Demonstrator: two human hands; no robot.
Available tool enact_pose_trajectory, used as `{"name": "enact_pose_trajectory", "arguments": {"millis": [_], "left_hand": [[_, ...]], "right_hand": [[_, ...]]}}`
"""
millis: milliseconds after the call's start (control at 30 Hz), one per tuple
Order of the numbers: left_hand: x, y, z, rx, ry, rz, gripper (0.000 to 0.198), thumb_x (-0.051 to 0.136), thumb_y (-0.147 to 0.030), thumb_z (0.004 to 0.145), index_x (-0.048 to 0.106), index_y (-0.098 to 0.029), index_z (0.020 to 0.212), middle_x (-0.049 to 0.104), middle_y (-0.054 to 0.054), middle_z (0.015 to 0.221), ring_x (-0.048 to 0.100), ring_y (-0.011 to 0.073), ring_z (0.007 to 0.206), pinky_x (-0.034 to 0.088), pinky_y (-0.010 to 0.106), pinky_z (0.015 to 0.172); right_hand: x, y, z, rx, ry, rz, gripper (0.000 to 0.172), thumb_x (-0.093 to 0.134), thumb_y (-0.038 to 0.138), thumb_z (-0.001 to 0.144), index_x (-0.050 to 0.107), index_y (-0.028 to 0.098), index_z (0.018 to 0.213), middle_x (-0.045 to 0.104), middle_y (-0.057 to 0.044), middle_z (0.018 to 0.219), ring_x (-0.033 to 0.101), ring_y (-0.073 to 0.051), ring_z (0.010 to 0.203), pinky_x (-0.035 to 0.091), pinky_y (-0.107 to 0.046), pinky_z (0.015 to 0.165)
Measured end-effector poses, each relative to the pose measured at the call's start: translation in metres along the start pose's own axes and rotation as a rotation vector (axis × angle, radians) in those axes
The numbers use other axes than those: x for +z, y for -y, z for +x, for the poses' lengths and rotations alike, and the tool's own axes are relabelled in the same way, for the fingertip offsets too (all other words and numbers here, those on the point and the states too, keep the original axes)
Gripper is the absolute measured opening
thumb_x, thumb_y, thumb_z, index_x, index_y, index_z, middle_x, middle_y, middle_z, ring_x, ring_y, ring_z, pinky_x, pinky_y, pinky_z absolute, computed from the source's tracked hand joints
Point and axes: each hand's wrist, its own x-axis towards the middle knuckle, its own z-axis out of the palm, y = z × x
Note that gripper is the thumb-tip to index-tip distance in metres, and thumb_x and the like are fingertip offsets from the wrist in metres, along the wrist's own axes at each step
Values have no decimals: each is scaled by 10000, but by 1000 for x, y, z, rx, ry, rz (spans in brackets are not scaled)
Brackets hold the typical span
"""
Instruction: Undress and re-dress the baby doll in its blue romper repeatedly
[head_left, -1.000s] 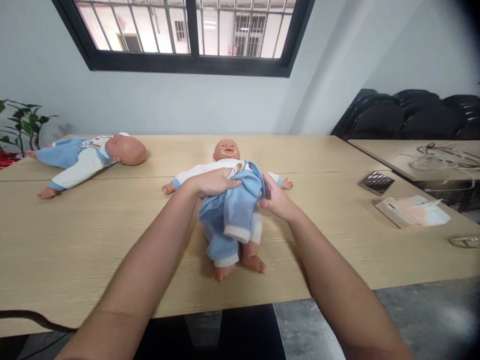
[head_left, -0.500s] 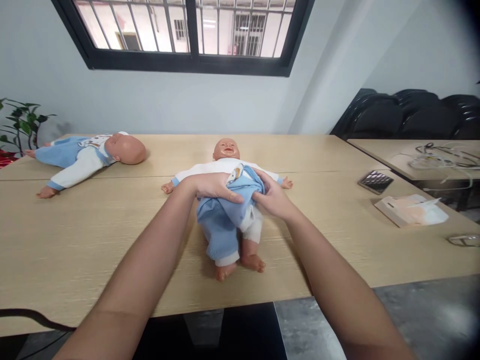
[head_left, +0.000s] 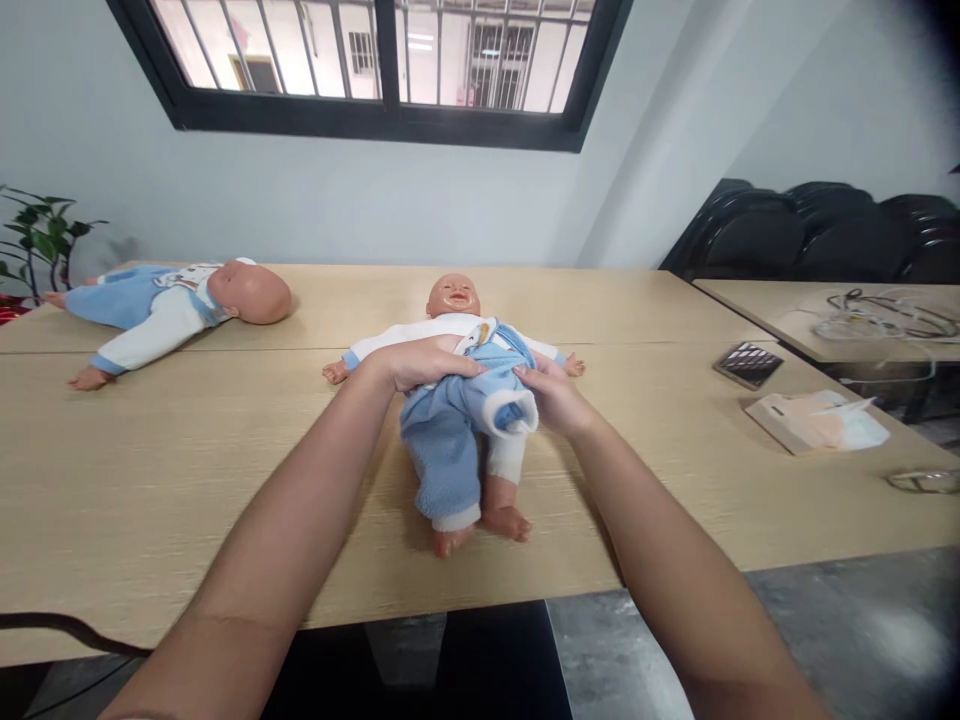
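A baby doll (head_left: 453, 297) in a white top lies on its back on the wooden table (head_left: 187, 470), feet toward me. Light blue fleece overalls (head_left: 442, 440) cover one of its legs; the other trouser leg is bunched up with its white cuff (head_left: 511, 412) showing. My left hand (head_left: 424, 362) is closed on the overalls at the doll's waist. My right hand (head_left: 553, 396) is closed on the bunched trouser leg beside the cuff. The doll's bare feet (head_left: 484, 528) point at the table's near edge.
A second doll (head_left: 176, 305) in blue and white lies at the far left, near a potted plant (head_left: 37, 240). On the right are a small dark patterned object (head_left: 746, 363), a flat packet (head_left: 817, 422), cables (head_left: 877, 318) on another table, and black chairs (head_left: 825, 235).
The bunched trouser leg has been pulled down from the doll's chest toward its right hip, and its white cuff now shows. Both hands stayed at the doll's waist.
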Motion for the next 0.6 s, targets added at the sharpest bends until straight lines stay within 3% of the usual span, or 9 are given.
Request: {"name": "enact_pose_trajectory", "arguments": {"millis": [133,200,300,433,600], "left_hand": [[5,-17,-1,56,66,232,695,796,-578,784,650,-239,1373,708,69,1379,646,276,1255,488,375,1105],[10,-25,-1,-21,68,429,709,824,-605,728,672,-254,1325,731,47,1317,661,281,1188,505,365,1042],[17,-31,-3,-162,55,624,550,755,-605,763,724,-228,1162,769,40,1141,683,268,1020,516,356,915],[17,-35,-5,-154,20,607,343,606,-452,841,713,-219,1070,755,19,1078,672,226,972,507,317,864],[9,-34,-6,6,-141,552,398,639,-353,799,670,-197,1164,719,43,1213,656,247,1090,516,328,931]], "right_hand": [[-2,-1,1,-30,-41,-86,465,883,508,771,748,234,1122,781,-46,1137,711,-234,1005,567,-347,946],[-3,-1,2,-25,-59,-121,456,884,502,780,752,233,1123,781,-42,1142,713,-229,1008,566,-348,952],[-5,-1,1,9,-70,-155,446,890,524,767,759,214,1060,783,-37,1064,707,-209,933,570,-330,892],[-11,-2,2,26,-30,-222,464,858,610,763,732,182,888,728,-9,842,618,-151,715,521,-272,705],[-19,-5,4,40,-8,-245,459,848,610,748,692,183,810,665,11,753,526,-123,633,438,-252,622]]}}
